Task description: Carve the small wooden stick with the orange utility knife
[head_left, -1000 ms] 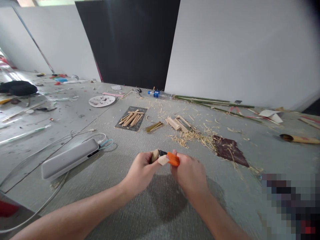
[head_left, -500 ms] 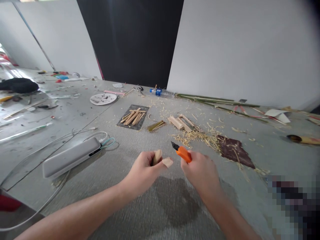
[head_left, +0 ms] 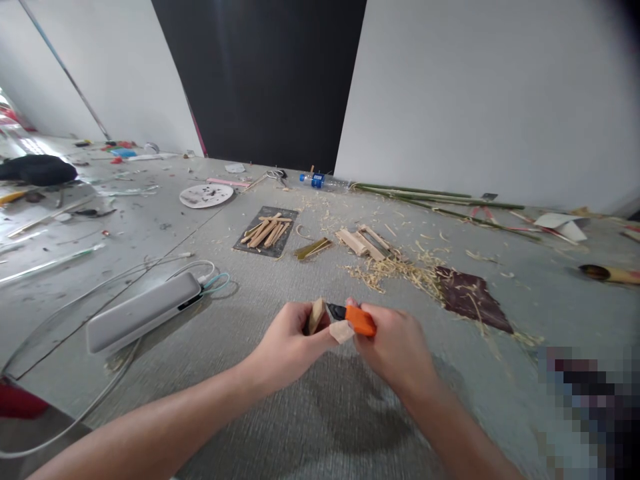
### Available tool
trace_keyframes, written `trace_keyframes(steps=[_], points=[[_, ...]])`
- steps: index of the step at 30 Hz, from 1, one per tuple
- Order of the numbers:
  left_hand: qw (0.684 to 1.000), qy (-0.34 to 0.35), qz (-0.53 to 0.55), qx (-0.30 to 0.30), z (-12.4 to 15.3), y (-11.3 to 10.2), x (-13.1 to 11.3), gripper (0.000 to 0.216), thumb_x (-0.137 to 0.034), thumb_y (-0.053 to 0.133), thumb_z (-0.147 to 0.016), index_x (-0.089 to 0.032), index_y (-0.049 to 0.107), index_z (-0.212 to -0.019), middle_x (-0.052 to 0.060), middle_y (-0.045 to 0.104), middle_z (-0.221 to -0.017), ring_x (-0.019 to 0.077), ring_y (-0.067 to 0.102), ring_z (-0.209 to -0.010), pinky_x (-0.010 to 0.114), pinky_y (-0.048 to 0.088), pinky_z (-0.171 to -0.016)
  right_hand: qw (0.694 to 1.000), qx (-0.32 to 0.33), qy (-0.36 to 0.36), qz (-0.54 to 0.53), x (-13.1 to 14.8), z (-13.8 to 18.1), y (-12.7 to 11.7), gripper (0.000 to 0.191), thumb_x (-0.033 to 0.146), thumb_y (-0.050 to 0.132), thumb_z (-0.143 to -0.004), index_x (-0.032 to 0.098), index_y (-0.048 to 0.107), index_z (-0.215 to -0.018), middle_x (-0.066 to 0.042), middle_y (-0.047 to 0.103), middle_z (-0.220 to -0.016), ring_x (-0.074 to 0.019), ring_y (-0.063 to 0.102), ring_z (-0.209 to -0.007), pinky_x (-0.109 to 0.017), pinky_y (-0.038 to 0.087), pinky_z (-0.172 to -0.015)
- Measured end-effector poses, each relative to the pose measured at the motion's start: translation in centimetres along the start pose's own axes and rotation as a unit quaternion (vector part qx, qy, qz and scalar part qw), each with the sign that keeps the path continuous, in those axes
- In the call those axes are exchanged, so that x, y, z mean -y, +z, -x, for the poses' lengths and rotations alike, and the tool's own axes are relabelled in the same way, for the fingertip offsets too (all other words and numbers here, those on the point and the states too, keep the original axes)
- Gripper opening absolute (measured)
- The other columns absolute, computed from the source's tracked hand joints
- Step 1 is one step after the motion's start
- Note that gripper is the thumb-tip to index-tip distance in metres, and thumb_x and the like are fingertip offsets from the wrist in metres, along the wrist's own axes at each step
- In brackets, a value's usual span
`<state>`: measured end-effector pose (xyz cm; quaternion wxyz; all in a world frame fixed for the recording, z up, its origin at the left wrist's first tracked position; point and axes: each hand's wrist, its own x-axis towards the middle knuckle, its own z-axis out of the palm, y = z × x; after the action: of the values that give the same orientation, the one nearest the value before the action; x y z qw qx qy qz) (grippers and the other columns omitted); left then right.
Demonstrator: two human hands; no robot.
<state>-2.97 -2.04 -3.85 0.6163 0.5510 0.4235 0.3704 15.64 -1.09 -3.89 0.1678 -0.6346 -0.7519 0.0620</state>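
Note:
My left hand [head_left: 286, 343] is closed around a short piece of bamboo [head_left: 315, 317], its pale end showing above the fingers. A beige bandage or tape [head_left: 342, 331] wraps that hand's thumb. In my right hand [head_left: 397, 347] is an orange utility knife [head_left: 361, 321], gripped with its dark blade pointing left. The blade tip lies at or very near the bamboo piece; whether it touches I cannot tell. Both hands are close together above the grey surface.
Cut bamboo strips [head_left: 270, 231] lie on a dark mat [head_left: 246, 248]. Split bamboo pieces [head_left: 364, 243] and curly shavings [head_left: 395, 270] sit beyond my right hand, beside a brown sheet [head_left: 473, 300]. A white power bank [head_left: 145, 312] with cables is at left; green bamboo stalks [head_left: 435, 198] lie along the wall.
My right hand has brought the knife left and slightly down, so its blade is now at the bamboo piece. My left hand has stayed almost in place.

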Motion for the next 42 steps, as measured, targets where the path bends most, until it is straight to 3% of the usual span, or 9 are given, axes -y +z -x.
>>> trace_keyframes(steps=[7,16,24,33,42], points=[[1.000,0.018,-0.019,-0.001,0.1,0.1,-0.3,0.057,-0.054,0.075,-0.080,-0.021,0.032,-0.063,-0.008,0.026,-0.058,0.0079,0.019,-0.056,0.024,0.015,-0.048,1.000,-0.007,-0.019,0.000,0.0,0.0,0.1,0.056,0.055,0.033,-0.102,0.021,0.051,-0.061,-0.003,0.058,-0.056,-0.0130,0.040,-0.050,-0.031,0.017,-0.055],[1.000,0.016,-0.011,0.012,0.0,0.0,0.0,0.055,-0.048,0.074,-0.084,-0.021,0.032,-0.062,-0.008,0.025,-0.058,0.0080,0.019,-0.055,0.025,0.015,-0.048,0.999,-0.019,-0.030,0.018,-0.1,-0.1,0.0,0.056,0.054,0.033,-0.102,0.021,0.050,-0.061,-0.003,0.059,-0.057,-0.0130,0.039,-0.050,-0.031,0.017,-0.057],[0.998,0.034,-0.050,0.034,0.1,0.0,0.1,0.052,-0.046,0.069,-0.089,-0.021,0.030,-0.065,-0.008,0.022,-0.061,0.0099,0.016,-0.060,0.026,0.014,-0.049,0.999,0.016,-0.045,0.024,-0.4,-0.2,-0.3,0.055,0.054,0.033,-0.102,0.021,0.053,-0.064,-0.004,0.064,-0.061,-0.0135,0.045,-0.052,-0.031,0.018,-0.057],[0.989,0.053,-0.138,-0.024,0.0,-0.2,0.4,0.051,-0.045,0.071,-0.086,-0.020,0.032,-0.064,-0.007,0.025,-0.061,0.0095,0.020,-0.060,0.025,0.015,-0.050,0.997,0.024,-0.012,0.071,0.1,0.0,-0.7,0.057,0.052,0.032,-0.103,0.021,0.058,-0.062,-0.006,0.066,-0.061,-0.0147,0.049,-0.051,-0.031,0.016,-0.055],[0.996,0.042,-0.072,-0.018,0.1,0.3,0.1,0.055,-0.054,0.067,-0.088,-0.021,0.029,-0.063,-0.008,0.022,-0.059,0.0085,0.018,-0.057,0.024,0.015,-0.047,0.992,-0.028,0.050,0.112,0.9,0.5,-0.1,0.054,0.040,0.033,-0.105,0.020,0.067,-0.067,-0.010,0.070,-0.064,-0.0185,0.060,-0.054,-0.031,0.018,-0.055]])
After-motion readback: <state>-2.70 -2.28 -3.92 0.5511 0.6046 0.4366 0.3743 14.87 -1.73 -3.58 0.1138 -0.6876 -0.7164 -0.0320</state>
